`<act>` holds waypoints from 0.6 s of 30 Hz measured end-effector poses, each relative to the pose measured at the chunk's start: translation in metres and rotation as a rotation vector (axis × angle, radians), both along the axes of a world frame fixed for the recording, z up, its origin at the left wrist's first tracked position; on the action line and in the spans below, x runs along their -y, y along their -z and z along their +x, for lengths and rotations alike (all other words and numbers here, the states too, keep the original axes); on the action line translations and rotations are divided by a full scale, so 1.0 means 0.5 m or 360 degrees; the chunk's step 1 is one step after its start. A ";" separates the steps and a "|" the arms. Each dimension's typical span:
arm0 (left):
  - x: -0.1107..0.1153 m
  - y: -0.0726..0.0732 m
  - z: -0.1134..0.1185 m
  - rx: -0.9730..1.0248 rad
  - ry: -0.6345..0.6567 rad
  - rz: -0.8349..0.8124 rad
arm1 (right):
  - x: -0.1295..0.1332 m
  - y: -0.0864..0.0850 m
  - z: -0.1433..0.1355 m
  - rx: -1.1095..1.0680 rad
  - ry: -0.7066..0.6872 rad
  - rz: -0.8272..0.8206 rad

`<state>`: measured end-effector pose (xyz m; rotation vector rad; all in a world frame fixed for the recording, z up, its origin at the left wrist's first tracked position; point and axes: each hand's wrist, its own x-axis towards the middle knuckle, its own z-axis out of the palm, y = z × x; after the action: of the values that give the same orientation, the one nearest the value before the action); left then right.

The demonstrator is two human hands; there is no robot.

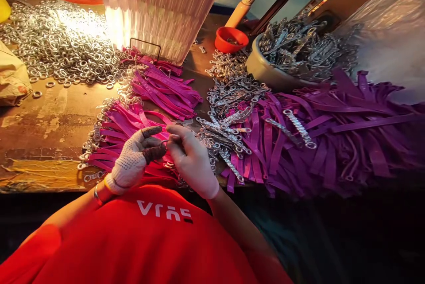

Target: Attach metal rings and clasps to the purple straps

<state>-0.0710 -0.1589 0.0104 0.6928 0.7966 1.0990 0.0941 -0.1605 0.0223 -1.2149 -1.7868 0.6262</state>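
Observation:
My left hand (133,157), in a white dotted glove with dark-wrapped fingertips, is closed at the fingertips on a small metal ring (164,142). My right hand (192,157), in a plain white glove, pinches right beside the ring; what lies between its fingers is hidden. Beneath and behind both hands are bright pink straps (122,126) with metal rings at their left ends. A second bundle of pink straps (166,89) lies farther back. Close to my right hand are silvery twisted metal links (222,131) with an eye at each end.
Loose metal rings (66,49) are heaped at the back left, near a ribbed translucent panel (159,5). Purple straps (318,142) cover the right side. A tub (265,69) full of metal links and a small red bowl (231,39) stand behind. The table's front edge (40,184) is near my body.

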 end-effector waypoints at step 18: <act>-0.097 -0.056 -0.008 -0.0359 0.0572 -0.0186 | -0.036 -0.015 0.021 0.0940 -0.0234 0.0014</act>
<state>-0.0752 -0.1106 0.0383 0.8328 0.8797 0.6520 0.1045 -0.1424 0.0297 -1.3624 -2.3797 0.3547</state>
